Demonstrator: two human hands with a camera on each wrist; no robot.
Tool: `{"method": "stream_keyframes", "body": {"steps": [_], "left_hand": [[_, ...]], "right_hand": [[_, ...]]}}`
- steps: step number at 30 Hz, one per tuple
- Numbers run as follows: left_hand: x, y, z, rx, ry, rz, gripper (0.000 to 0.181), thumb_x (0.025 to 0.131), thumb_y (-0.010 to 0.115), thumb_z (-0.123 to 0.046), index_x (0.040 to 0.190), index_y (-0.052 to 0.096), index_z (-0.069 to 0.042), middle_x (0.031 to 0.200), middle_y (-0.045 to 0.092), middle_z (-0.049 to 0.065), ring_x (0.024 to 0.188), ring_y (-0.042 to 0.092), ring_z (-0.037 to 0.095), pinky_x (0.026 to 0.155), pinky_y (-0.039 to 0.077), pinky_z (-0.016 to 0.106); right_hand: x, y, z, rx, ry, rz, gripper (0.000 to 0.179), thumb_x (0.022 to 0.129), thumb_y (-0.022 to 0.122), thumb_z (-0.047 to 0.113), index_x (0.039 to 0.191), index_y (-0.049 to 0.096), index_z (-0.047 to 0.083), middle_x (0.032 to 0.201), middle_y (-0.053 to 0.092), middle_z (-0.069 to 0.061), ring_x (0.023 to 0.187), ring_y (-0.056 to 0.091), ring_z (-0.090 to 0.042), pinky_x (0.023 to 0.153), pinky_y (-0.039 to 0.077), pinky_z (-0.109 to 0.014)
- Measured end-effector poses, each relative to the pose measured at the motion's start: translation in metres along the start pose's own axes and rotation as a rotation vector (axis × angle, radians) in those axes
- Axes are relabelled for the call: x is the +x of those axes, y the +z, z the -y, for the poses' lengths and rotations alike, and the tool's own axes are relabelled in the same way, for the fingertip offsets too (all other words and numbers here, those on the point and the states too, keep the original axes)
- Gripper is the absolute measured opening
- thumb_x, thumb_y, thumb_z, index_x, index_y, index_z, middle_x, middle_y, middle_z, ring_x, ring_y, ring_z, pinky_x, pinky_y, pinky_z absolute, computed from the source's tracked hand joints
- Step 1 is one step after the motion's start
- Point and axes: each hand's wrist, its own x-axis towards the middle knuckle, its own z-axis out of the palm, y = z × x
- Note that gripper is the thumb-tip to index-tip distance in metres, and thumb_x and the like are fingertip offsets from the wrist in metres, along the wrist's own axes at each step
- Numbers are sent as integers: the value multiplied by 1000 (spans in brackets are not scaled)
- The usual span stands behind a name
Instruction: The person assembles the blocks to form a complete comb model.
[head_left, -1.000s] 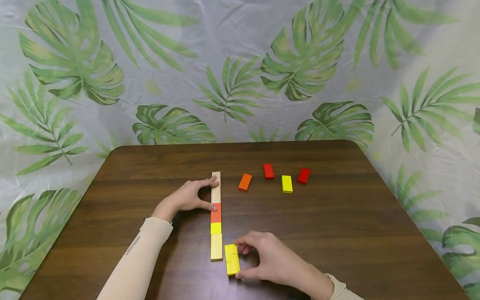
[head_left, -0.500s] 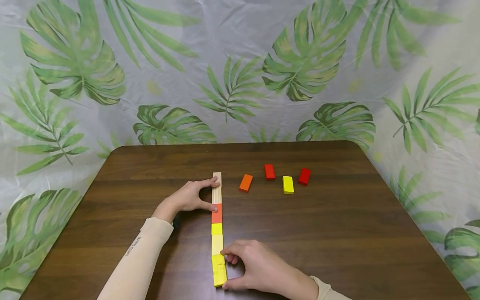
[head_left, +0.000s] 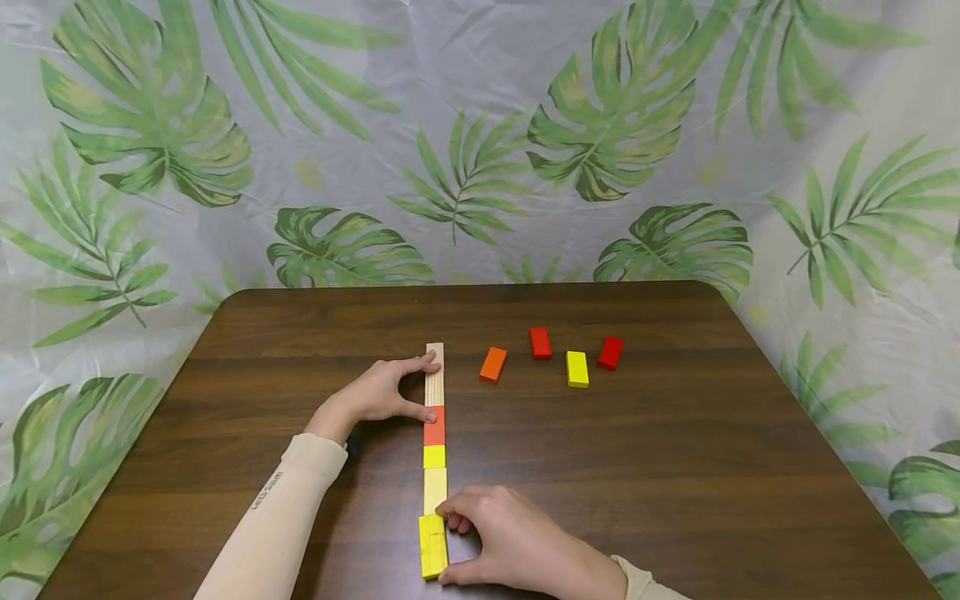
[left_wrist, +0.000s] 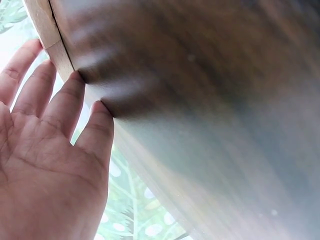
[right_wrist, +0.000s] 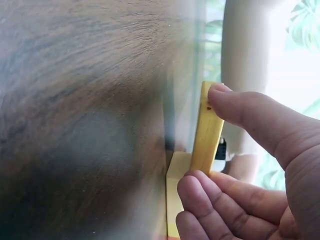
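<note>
A row of blocks runs toward me on the dark wooden table [head_left: 675, 467]: a long plain wooden block [head_left: 434, 379], an orange block [head_left: 433, 426], a small yellow block [head_left: 433, 457] and a pale yellow block [head_left: 434, 489]. My right hand [head_left: 448, 542] pinches a bright yellow block [head_left: 432, 546] between thumb and fingers at the row's near end, touching the pale one. The right wrist view shows that yellow block [right_wrist: 207, 130] pinched on edge. My left hand [head_left: 422, 387] rests against the row's left side, forefinger on the wooden block, thumb by the orange one. Straight fingers [left_wrist: 60, 105] touch the wooden block [left_wrist: 47, 30].
Four loose blocks lie to the right of the row's far end: an orange one [head_left: 492, 365], a red one [head_left: 540, 342], a yellow one [head_left: 577, 368] and another red one [head_left: 610, 352]. A leaf-print cloth [head_left: 480, 125] hangs behind the table.
My right hand has slid the bright yellow block left from beside the row and set it in line at the near end. The left hand has stayed put.
</note>
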Motion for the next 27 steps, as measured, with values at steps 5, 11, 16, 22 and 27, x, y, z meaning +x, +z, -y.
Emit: {"method": "stream_keyframes", "body": {"steps": [5,11,16,22,27], "left_hand": [[1,0,0,7,1,-3,86,84,93,-43,159,56,-25,174,40,-2,162,35,37,129,35,59],[0,0,-1,3,-2,-1,86,84,93,-44,159,56,-25,174,39,-3,162,34,36,129,35,58],[0,0,-1,2,-3,1,86,84,93,-44,159,56,-25,174,39,-3,163,34,37,129,34,58],[0,0,-1,3,-3,-2,86,84,93,-44,159,56,-25,174,39,-3,163,33,37,129,34,59],[0,0,-1,-1,-2,-2,85,84,93,-43,158,57,-24,174,39,-2,163,33,36,130,34,57]], "right_hand": [[-1,1,2,-9,13,21,52,81,95,45,120,78,16,91,65,19,83,56,9,76,49,-11],[-1,2,3,-19,43,40,52,80,95,46,120,78,16,90,64,19,81,54,9,75,49,-12],[0,3,3,-37,54,46,54,80,95,48,120,78,16,90,64,19,81,53,9,75,49,-13],[1,4,3,-85,65,69,56,81,93,51,123,77,17,95,65,17,80,52,5,75,50,-15],[-1,6,4,-138,49,65,56,82,93,51,124,76,17,108,70,14,86,56,4,83,56,-18]]}}
